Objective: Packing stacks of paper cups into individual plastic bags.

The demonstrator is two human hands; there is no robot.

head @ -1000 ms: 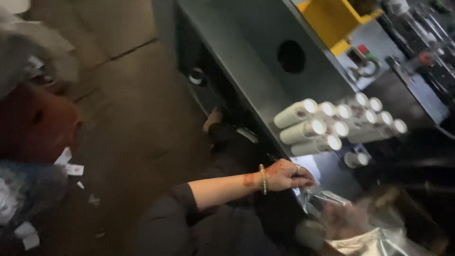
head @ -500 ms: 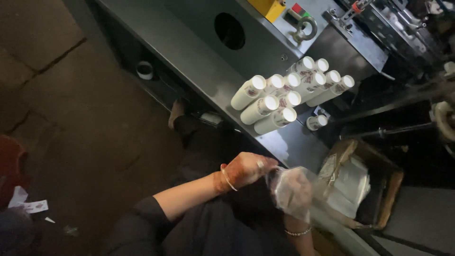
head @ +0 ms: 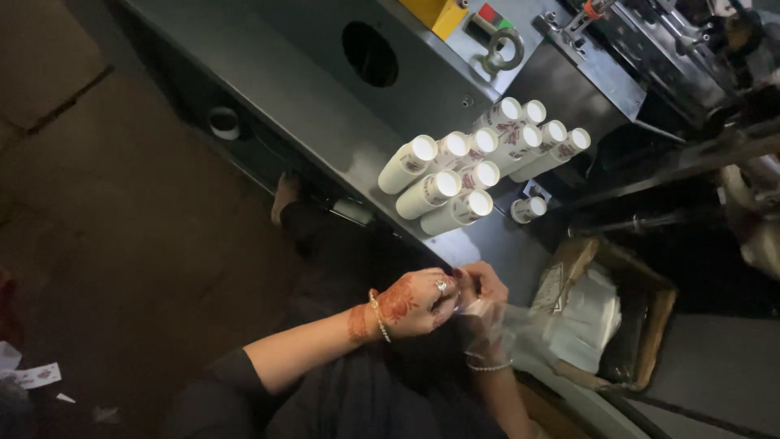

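Note:
My left hand (head: pixel 416 302), with a ring and a bangle, and my right hand (head: pixel 485 305), with a bead bracelet, meet at the fingertips over my lap. Both pinch a clear thin plastic bag (head: pixel 512 323) that trails off to the right. Just beyond my hands, on the grey metal machine table (head: pixel 309 106), stand several stacks of white paper cups (head: pixel 471 175) lying on their sides, mouths towards me. One short stack of cups (head: pixel 529 209) stands apart at the table's near edge.
A brown cardboard box (head: pixel 642 325) holding white sheets sits to the right of my hands. Behind the cups the machine has a round hole (head: pixel 370 54), a yellow box (head: pixel 433 14) and metal parts (head: pixel 650 41). A bare foot (head: pixel 284 195) rests on the concrete floor (head: pixel 122 228).
The camera has swung, so the machine and cups sit higher in view. My two hands have come together on the plastic bag; earlier the left hand was beside it.

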